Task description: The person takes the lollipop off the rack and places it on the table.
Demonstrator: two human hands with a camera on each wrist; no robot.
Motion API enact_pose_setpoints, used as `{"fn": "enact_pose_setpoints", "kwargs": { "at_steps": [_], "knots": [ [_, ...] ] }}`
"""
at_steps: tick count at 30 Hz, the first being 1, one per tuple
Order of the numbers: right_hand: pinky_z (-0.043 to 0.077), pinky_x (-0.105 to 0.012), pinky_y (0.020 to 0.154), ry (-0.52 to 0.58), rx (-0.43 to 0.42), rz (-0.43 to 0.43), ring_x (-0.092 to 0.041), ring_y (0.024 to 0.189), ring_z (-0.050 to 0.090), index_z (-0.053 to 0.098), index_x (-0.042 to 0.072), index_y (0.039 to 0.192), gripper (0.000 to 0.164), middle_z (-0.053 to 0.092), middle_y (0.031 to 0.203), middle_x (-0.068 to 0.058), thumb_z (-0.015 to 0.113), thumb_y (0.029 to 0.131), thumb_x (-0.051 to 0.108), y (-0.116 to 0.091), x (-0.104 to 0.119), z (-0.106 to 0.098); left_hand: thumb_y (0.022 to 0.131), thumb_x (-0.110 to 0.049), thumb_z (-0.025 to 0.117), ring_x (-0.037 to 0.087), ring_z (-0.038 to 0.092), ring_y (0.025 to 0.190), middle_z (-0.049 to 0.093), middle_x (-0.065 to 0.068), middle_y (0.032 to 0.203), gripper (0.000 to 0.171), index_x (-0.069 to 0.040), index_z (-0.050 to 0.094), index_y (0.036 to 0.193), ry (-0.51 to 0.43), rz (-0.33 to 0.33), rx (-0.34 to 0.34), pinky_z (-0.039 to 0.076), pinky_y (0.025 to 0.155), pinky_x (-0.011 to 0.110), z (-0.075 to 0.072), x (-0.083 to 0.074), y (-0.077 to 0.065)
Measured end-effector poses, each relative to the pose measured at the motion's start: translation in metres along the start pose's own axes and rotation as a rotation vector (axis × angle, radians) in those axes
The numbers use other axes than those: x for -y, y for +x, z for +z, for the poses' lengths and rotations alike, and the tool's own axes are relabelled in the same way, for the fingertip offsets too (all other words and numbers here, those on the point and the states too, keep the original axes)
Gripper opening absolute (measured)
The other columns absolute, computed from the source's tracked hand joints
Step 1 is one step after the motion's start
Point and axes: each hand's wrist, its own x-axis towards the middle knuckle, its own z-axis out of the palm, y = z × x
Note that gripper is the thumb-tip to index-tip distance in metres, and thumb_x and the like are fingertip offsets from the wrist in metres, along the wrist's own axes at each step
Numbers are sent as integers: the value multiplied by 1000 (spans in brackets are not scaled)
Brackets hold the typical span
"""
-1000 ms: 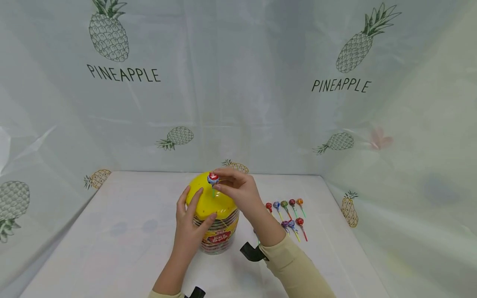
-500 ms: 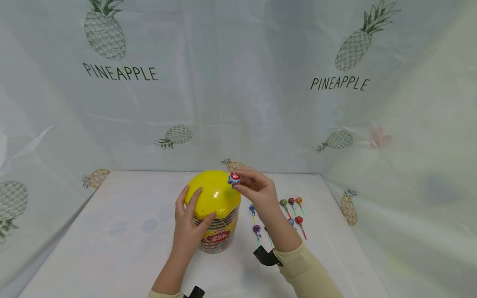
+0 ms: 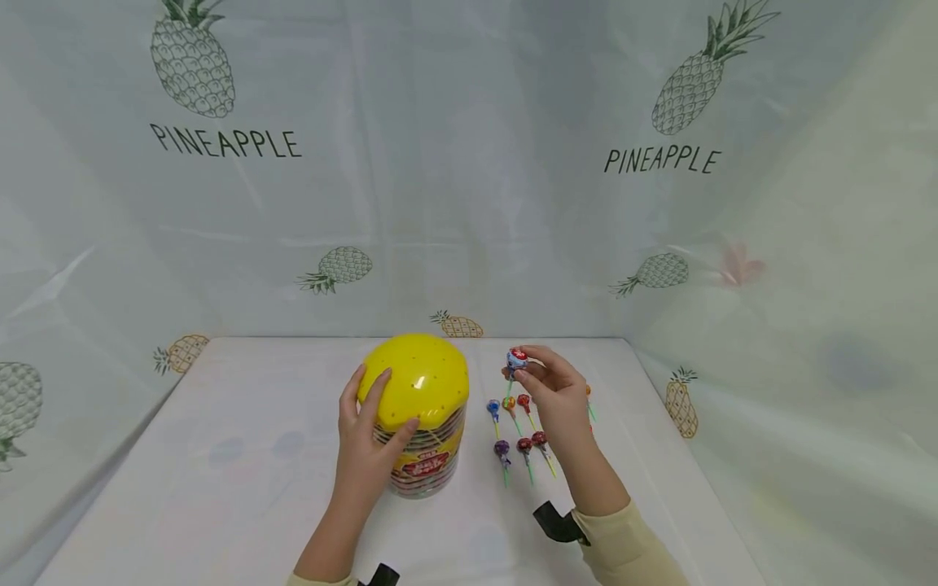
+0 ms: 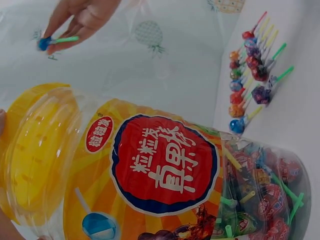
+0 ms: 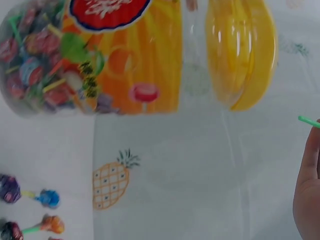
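A clear plastic jar with a yellow domed lid stands upright on the table. My left hand holds it from the left, fingers spread over the lid and thumb across its front edge. Wrapped lollipops fill the lower part of the jar in the left wrist view; a printed label hides the middle. To the right of the jar, my right hand pinches a blue and red lollipop upright, its green stick pointing down. That green stick shows at the right edge in the right wrist view.
Several loose lollipops lie in two rows on the white table, right of the jar. My right hand and forearm hide part of the rows. A pineapple-print curtain hangs behind the table's back edge.
My right hand has carried the lollipop rightward, from in front of the yellow lid to above the rows of loose lollipops. My left hand stays on the jar.
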Motion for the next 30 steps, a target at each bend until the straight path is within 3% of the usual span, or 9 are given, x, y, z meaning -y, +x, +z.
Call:
{"fn": "enact_pose_setpoints", "kwargs": {
  "at_steps": [3,9,16,22,30],
  "knots": [
    [55,-33,87,21,1,-22,-23,94,69,64,-3,118,29,62,114,-9,67,89,-2,-1,-4,-12,85,-28,76,39,16,141,9,3,159,71,-24,41,147,-3,3,-5,27,101,72,0,1,-1],
    [54,-29,87,-37,-41,-1,-20,96,68,63,-4,121,31,62,117,-8,67,91,1,-3,-10,-41,85,-28,76,39,16,141,9,3,159,71,-24,41,147,-7,7,-7,28,101,72,1,2,-1],
    [54,-27,82,-196,-112,77,-16,92,65,65,2,121,31,68,109,-1,69,91,9,-4,-19,-79,85,-28,76,40,17,141,9,4,159,71,-24,41,147,3,8,-9,28,101,73,2,2,-2],
    [52,-23,85,-297,-85,125,-14,98,64,64,2,124,36,68,111,1,70,91,15,-5,-32,-112,85,-28,76,38,16,141,9,3,159,71,-24,41,147,-1,10,-7,27,101,73,2,1,-1],
    [50,-18,84,-421,-116,304,-9,95,62,61,2,128,42,67,107,1,70,92,20,-13,-62,-146,85,-27,76,39,16,141,9,4,159,71,-23,41,147,-4,13,-8,26,102,73,1,0,1]
  ]
}}
